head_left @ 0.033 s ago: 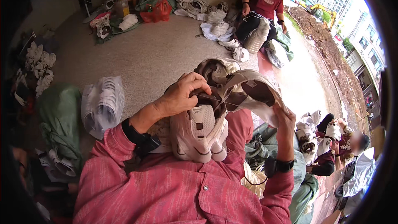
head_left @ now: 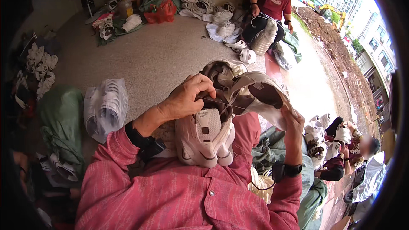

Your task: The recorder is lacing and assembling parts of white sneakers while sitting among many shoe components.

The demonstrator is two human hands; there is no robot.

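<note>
Several white and beige shoe uppers with brown linings rest bunched on my lap. One upper (head_left: 204,132) stands heel toward me, next to a second pale one. My left hand (head_left: 187,96) is closed above it, thumb and fingers pinching a thin white thread (head_left: 219,101). That thread runs across to another shoe upper (head_left: 260,91), tilted to the right, with its dark inside showing. My right hand (head_left: 293,121) is closed round the outer end of this tilted upper. Behind them, a further upper (head_left: 219,70) is partly hidden.
On the left a clear bag of uppers (head_left: 105,108) stands beside a green sack (head_left: 63,121). A person (head_left: 272,6) sits ahead with a stack of uppers (head_left: 265,38); another person (head_left: 351,149) is at the right. Green cloth (head_left: 272,151) lies by my right arm.
The fingers of my left hand have shifted very slightly. Everything else stays as it was.
</note>
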